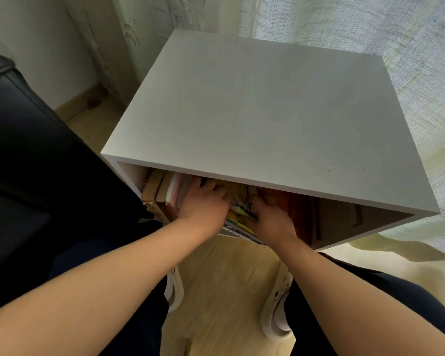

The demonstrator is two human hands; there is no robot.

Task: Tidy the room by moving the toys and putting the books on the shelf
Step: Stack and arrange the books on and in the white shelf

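Observation:
A white box shelf (254, 111) stands in front of me with its open side toward me. Several books stand in a row inside it: tan and pink ones (162, 194) at the left, thin colourful ones (238, 217) in the middle, dark red ones (303, 217) to the right. My left hand (203, 205) reaches under the top board with its fingers curled over the tops of the middle books. My right hand (272, 218) is beside it, fingers curled onto the books just right of the thin ones. The fingertips of both hands are partly hidden by the board.
A dark sofa (23, 150) fills the left side, close to the shelf. Pale curtains (370, 29) hang behind and to the right of the shelf, pooling on the wooden floor (224, 278). My legs and white slippers (275, 317) are below.

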